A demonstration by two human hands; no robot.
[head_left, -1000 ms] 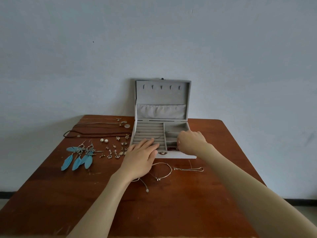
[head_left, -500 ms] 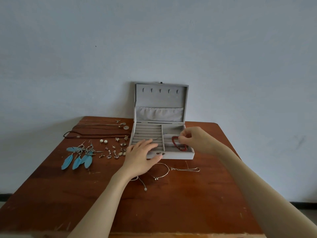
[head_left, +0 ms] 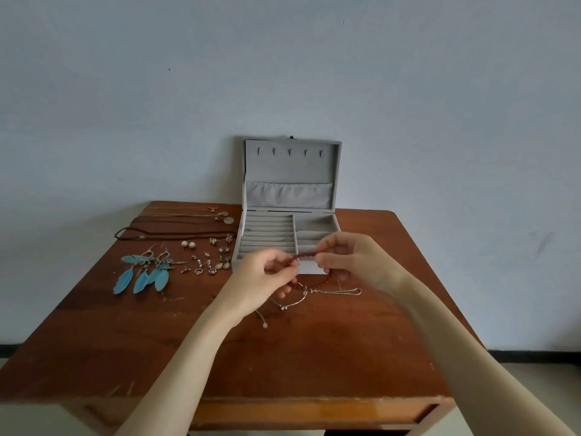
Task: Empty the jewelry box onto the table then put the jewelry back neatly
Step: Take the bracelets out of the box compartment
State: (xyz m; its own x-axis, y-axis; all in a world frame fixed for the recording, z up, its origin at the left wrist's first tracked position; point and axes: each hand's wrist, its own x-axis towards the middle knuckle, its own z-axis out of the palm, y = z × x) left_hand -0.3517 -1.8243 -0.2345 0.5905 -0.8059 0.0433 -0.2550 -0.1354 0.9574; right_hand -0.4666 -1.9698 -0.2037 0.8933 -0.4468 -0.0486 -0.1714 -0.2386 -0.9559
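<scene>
Two feather earrings (head_left: 143, 272), silver bracelet (head_left: 292, 302), table (head_left: 314, 357)

No readable text, label, brand, number or sign shows anywhere.

Hands hide jewelry box (head_left: 317, 226) front edge & part of red bracelet (head_left: 306, 255); small earrings (head_left: 207, 265) indistinct
</scene>
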